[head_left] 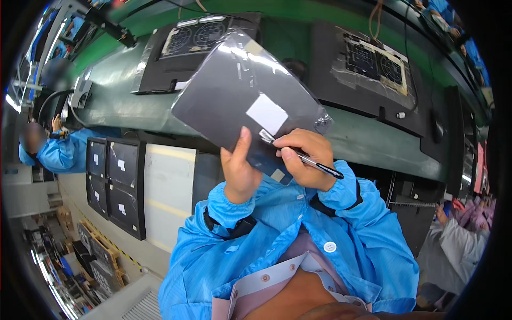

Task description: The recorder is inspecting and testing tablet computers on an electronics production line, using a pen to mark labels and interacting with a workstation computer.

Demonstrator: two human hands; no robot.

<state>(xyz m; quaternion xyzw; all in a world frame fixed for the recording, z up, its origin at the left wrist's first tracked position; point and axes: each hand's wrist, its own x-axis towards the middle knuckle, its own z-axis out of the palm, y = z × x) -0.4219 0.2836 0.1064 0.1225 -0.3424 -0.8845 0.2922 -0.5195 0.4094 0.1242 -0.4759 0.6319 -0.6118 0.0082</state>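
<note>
the step in hand looked to be writing on, or otherwise marking, a small white label [266, 136] on the face of a dark panel [213, 101]. the label lay just below a larger white label [268, 113], and a pen [320, 164] pointed at it; whether the tip touched could not be told. the next move seemed to call for a firm backing of the panel and small, light strokes.

the panel was held up tilted before the chest, covering part of the green surface [120, 106] beyond; whether it touched that surface could not be told.

the left hand [240, 173] grasped the panel's lower left edge, thumb pointing up along its face, the fingers mostly hidden. the right hand [314, 152] pinched the pen between thumb and forefinger, the barrel slanting down toward the wrist. both elbows were bent and spread, hands close together in front of the body.
</note>
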